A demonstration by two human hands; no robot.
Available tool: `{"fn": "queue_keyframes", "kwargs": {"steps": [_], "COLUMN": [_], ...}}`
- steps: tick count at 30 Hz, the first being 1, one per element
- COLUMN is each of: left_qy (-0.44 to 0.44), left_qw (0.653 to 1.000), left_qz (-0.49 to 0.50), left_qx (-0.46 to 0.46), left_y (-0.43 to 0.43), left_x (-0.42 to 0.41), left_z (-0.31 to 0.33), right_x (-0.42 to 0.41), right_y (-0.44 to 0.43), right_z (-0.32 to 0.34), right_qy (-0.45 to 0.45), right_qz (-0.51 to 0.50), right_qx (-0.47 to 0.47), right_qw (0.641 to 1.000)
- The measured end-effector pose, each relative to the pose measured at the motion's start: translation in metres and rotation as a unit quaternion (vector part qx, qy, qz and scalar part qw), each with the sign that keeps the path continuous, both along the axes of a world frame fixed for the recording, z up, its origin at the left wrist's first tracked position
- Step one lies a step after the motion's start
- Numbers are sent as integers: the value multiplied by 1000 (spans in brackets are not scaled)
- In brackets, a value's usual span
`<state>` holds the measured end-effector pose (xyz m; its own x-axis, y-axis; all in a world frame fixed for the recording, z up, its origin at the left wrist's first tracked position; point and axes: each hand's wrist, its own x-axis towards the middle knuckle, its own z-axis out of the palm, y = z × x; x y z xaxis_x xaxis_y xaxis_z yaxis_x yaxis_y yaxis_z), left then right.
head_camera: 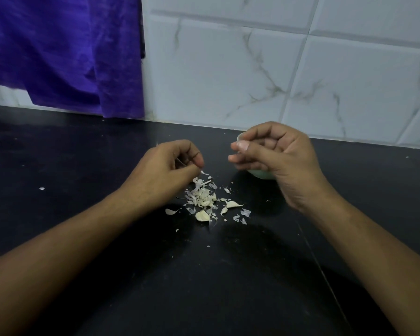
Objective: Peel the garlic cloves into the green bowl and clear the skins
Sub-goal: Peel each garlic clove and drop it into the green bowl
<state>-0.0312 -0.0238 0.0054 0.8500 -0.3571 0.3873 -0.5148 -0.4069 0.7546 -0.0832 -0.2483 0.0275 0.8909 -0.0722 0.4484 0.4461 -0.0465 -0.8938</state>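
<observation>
My left hand (170,166) hovers just above the black counter with its fingers curled, and a small white sliver of garlic skin (201,172) sticks out at its fingertips. Below it lies a pile of garlic skins (200,195). Unpeeled cloves lie at the pile's near edge, one large (202,215) and one to the right (233,204). My right hand (279,154) is over the green bowl (262,174), covering most of it. Its fingers are curled under the thumb, and I see nothing in them. The bowl's inside is hidden.
The black counter (107,146) meets a white marble-pattern tiled wall (228,69) at the back. A purple cloth (66,49) hangs down to the counter at the back left. Stray skin flakes lie about, one far left (41,188).
</observation>
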Motion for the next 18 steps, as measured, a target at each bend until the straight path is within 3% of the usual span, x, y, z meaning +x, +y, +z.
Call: {"fn": "queue_keyframes", "kwargs": {"steps": [4,8,13,18], "left_qy": [16,33,37,10], "left_qw": [1000,999,999,1000], "left_qz": [-19,-24,-15,-6], "left_qx": [-14,-15,-5,26], "left_y": [1,0,-2,-1], "left_x": [0,-2,-1,-3], "left_z": [0,-1,-1,1], "right_x": [11,22,32,28], "right_y": [-31,-62,-79,-75], "right_z": [7,4,-6,0], "right_qy": [-79,-79,-39,-60], "right_qz": [-134,-222,-236,-254], "right_qx": [-121,-164,-187,-153], "right_qw": [980,958,953,953]}}
